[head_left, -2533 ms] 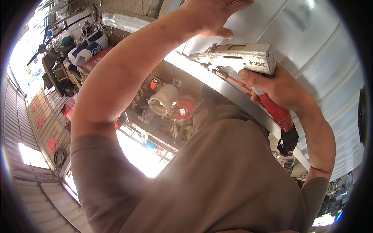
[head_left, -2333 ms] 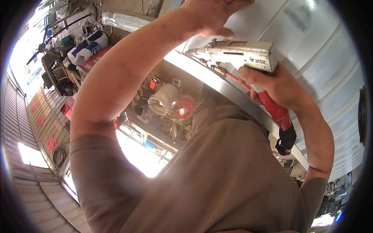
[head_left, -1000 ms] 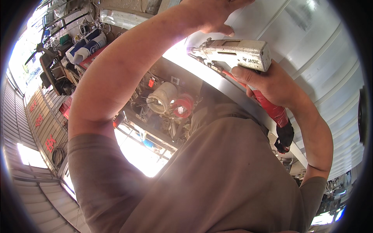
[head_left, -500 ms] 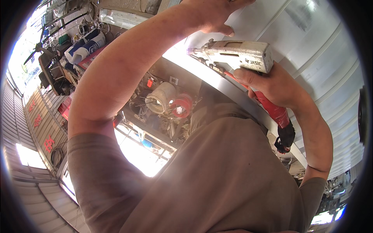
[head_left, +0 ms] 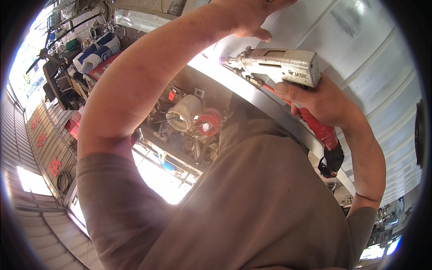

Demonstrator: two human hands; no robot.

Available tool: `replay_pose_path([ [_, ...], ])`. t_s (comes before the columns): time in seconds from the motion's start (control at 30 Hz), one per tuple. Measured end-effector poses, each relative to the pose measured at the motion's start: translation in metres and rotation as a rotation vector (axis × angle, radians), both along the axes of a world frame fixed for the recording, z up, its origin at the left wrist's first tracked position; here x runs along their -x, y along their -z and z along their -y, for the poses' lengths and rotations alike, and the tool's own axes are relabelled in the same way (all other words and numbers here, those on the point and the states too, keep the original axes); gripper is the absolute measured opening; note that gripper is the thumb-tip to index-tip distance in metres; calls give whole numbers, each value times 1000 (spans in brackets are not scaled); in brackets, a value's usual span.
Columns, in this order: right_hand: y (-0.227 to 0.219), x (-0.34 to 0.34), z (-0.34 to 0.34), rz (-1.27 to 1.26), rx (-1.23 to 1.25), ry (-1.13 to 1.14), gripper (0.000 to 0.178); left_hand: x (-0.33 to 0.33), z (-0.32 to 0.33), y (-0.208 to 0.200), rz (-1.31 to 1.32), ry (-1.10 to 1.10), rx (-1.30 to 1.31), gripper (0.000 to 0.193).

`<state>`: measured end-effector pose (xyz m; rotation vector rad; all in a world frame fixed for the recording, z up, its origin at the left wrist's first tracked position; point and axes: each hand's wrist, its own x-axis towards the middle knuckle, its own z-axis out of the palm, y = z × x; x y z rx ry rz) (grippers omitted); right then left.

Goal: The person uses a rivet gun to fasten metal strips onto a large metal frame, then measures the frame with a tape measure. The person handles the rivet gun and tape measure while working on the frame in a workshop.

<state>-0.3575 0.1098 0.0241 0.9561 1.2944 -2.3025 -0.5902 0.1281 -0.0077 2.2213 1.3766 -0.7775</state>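
My right hand is wrapped round the red grip of a welding gun with a worn white body. Its nozzle points left and touches, or nearly touches, the long edge of a ribbed metal sheet, where a bright glow hides the contact point. A red-sleeved cable end with black wrapping hangs below the grip. My left hand reaches across to the far side, partly cut off by the upper edge of the view. Its fingers are spread over the sheet, holding nothing, with the thumb pointing toward the gun.
Below the sheet's edge stand a pale bucket and a red bucket among scattered clutter. A white-and-blue roll lies among equipment at far left. A coiled cable hangs on the corrugated wall.
The welding gun and my right hand have shifted slightly right along the sheet's edge. My left hand has stayed almost in place.
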Motion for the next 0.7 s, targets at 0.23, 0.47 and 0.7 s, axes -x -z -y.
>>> replay_pose_path([
  [0.23,0,-2,-1,7,1,5,56,-2,-1,-4,-60,-2,54,110],
  [0.47,-5,-4,-3,48,-20,-13,53,3,6,-3,20,55,-143,110],
  [0.7,-5,-7,-5,61,-27,-32,52,2,3,-12,29,42,-69,111],
])
